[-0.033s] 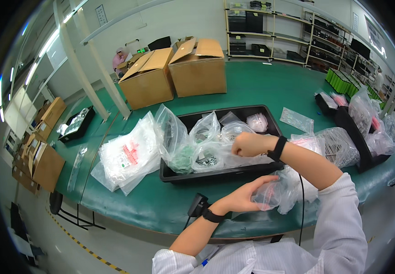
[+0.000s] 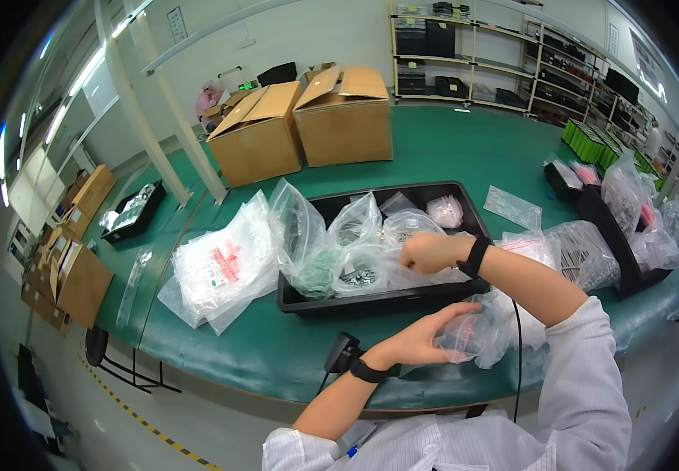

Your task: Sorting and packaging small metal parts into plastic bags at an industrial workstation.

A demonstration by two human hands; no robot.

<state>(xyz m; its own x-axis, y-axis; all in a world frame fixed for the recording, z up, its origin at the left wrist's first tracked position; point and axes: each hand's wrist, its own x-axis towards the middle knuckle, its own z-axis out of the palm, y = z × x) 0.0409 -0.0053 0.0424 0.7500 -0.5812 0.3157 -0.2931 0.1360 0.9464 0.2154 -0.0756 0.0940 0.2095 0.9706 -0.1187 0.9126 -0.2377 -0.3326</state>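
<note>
Though crumpled, clear bag (image 2: 469, 336) within the curled left grip (image 2: 416, 339) — right grip (image 2: 431, 253) over black tray (image 2: 371, 301), pinch unclear.

black tray (image 2: 379, 302), green tabletop (image 2: 269, 349)

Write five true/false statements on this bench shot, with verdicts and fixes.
1. The left hand holds a clear plastic bag on the near side of the black tray. True.
2. Both wrists are bare. False: each wears a black band.
3. The right hand is over the tray's right half. True.
4. Nothing lies left of the tray. False: a stack of flat clear bags does.
5. Two large cardboard boxes stand beyond the tray, both with flaps folded flat shut. False: they do stand there, but their flaps are partly raised.
</note>
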